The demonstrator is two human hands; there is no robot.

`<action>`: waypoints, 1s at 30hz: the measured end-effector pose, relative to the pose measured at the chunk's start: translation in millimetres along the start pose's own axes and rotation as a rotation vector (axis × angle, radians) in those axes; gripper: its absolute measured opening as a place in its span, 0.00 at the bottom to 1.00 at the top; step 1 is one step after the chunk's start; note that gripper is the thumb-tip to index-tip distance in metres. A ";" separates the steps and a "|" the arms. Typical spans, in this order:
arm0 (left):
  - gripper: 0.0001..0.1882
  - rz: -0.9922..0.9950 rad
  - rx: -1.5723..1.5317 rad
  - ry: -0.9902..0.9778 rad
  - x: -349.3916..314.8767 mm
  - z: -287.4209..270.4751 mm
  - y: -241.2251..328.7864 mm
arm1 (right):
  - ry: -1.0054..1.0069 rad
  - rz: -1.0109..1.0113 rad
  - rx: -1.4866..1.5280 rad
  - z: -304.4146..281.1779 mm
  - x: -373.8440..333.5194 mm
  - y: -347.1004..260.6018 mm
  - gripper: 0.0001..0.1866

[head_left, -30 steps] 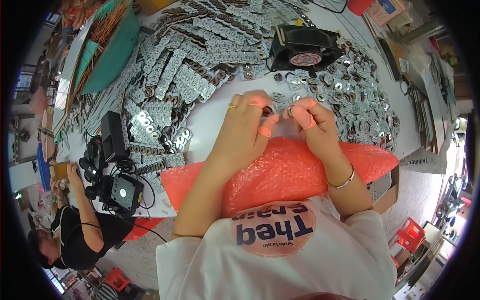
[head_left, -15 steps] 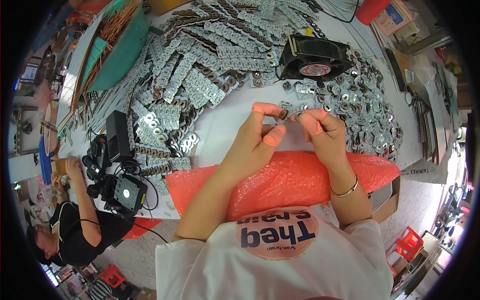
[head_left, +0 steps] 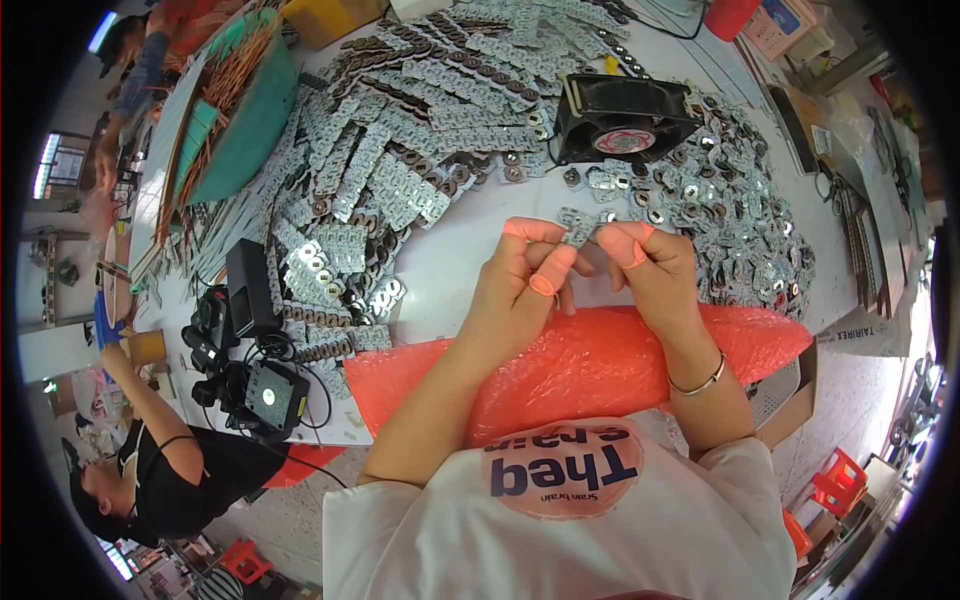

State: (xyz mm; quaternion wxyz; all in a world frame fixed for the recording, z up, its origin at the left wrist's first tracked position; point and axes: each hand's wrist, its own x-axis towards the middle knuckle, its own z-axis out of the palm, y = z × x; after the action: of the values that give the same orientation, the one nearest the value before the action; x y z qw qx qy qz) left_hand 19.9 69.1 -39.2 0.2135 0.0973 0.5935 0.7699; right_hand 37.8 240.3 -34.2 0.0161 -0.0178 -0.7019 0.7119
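In front of me, a small silvery metal plate [head_left: 577,223] sits pinched between the thumb and forefinger of my left hand [head_left: 512,285]. Orange finger covers wrap those fingertips. My right hand [head_left: 655,265], also in orange covers, is closed in a pinch at the plate's right side; its fingertips hide whatever they hold. Just beyond the hands lie loose metal pieces [head_left: 720,190] in a heap, some with dark round discs. Joined strips of similar plates [head_left: 400,190] are piled to the left and far side. Red bubble wrap [head_left: 560,365] lies under my forearms.
A black fan [head_left: 625,120] stands beyond my hands. At left are a black box-shaped device [head_left: 275,395], cables and a black block [head_left: 252,290]. A green basin [head_left: 250,130] holds brown rods. A co-worker [head_left: 190,470] sits at the left; another person's arm shows far left.
Between my fingertips the plate has turned and shows more of its face. My left fingers have closed in on it. The co-worker's arm at left has moved lower and away.
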 end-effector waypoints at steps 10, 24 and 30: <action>0.08 0.069 0.100 0.008 -3.6 -1.5 -3.1 | 0.027 -0.141 -0.236 7.1 -10.3 2.5 0.08; 0.11 0.106 0.207 0.152 -9.1 5.3 -1.0 | 0.100 -0.039 -0.120 10.9 -10.0 15.6 0.08; 0.10 0.188 0.319 -0.111 0.3 4.6 -4.0 | -0.088 0.148 0.481 -9.0 -8.0 1.3 0.08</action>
State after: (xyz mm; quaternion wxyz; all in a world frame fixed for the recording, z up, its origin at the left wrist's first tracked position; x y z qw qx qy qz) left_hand 22.3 74.1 -41.8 0.1547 0.2273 0.6835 0.6762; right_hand 46.3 248.8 -35.7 -0.0630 -0.0339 -0.5093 0.8576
